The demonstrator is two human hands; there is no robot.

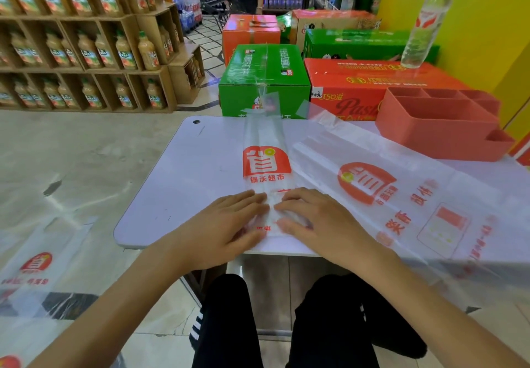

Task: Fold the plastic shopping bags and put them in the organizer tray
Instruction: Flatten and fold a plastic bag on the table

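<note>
1. Two hands work at the near edge of the white table point(177, 172), the broadest thing under my grip; it stretches forward and to both sides of my fingers.
2. To the right of my hands a wide unfolded plastic bag point(401, 195) lies spread flat on the table, its red print facing up and its near edge hanging over the table's front.
3. Down to the left of my left arm another loose bag point(43, 264) lies flat, below the table's level.
4. Ahead and to the right of my grip, at the far right corner of the table, stands the red organizer tray point(436, 129), its compartments open upward.
5. Straight ahead from my fingertips runs the bag I am folding point(265, 152), already narrowed to a long strip with a red logo, its far end reaching past the table's back edge.
6. My left hand point(229, 224) lies palm down on the near end of that strip, fingers straight and together, thumb tucked at the strip's near edge.
7. My right hand point(312, 218) lies flat beside it, fingers pressing the same end, fingertips nearly meeting those of the left.
8. Whether a fold is tucked under my palms, I cannot tell.
</note>
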